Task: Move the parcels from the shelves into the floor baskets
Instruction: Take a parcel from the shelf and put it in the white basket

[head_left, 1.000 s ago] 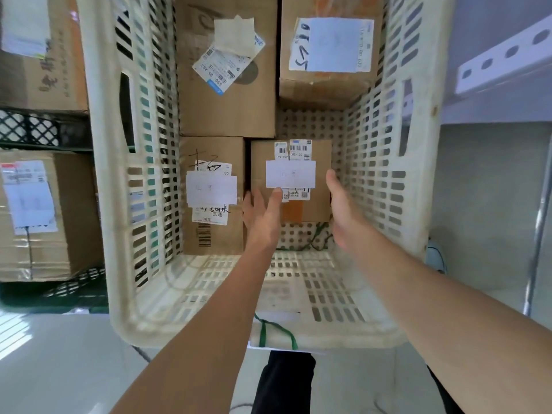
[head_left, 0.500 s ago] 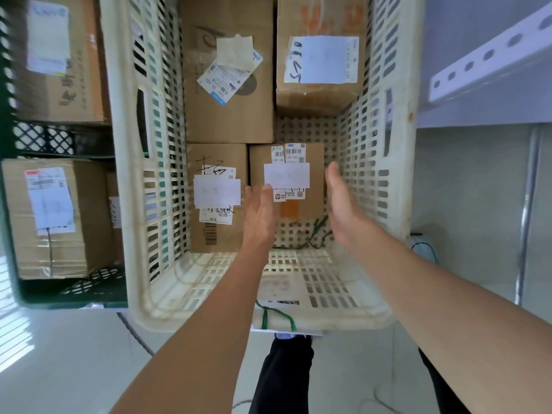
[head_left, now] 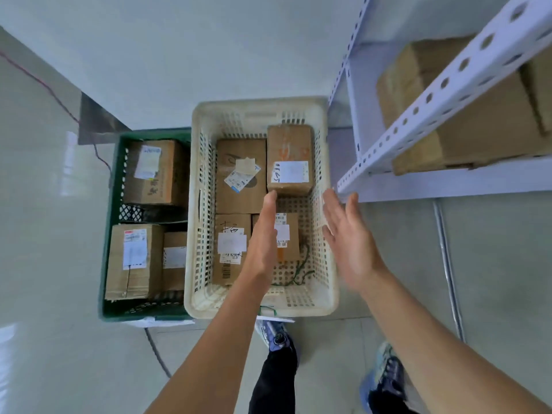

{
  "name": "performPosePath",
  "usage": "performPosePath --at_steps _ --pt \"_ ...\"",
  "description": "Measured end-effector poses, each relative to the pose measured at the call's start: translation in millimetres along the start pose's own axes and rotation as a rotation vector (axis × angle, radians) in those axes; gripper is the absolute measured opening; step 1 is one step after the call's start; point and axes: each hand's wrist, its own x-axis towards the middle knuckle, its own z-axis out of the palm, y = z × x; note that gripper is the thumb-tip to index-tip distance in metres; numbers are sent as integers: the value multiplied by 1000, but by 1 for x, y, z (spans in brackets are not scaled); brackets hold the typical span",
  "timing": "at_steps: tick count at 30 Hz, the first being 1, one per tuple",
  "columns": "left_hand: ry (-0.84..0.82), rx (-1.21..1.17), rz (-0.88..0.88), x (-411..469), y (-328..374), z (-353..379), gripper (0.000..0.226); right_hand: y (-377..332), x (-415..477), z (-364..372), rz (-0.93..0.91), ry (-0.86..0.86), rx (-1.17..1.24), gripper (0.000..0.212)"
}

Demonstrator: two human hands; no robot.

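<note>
Pale tiled floor, white wall. White basket [head_left: 324,300] at centre, four parcels inside; green basket [head_left: 112,210] left holds three. More cartons [head_left: 466,115] on shelf [head_left: 442,183], upper right. Likely stiff, light cardboard; grip opposite side faces. Left hand [head_left: 264,240] and right hand [head_left: 348,237] above white basket, flat, fingers spread, empty.
</note>
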Motion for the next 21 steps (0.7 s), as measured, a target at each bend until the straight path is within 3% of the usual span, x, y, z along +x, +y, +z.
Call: performPosePath --at_steps 3,4,6,7,13,19,21 --pt "-10 -5 73 -52 46 28 98 -46 -56 -7 -54 -31 -6 86" --pt "-10 6 106 -71 61 40 87 -60 -75 -12 -75 -46 -13 85" --pt "-23 27 146 -108 86 67 44 -88 -116 -27 -107 -67 -23 83" --pt "-33 12 179 -125 95 79 41 -99 -133 -35 -122 -69 -17 82" --pt "4 -24 302 -223 141 165 41 -170 -243 -96 -234 -89 -11 81" --pt "-60 54 430 -305 181 261 90 -233 -340 -182 -393 -63 7 86" --pt "-40 11 465 -310 188 274 69 -245 -351 -196 -415 -29 1 88"
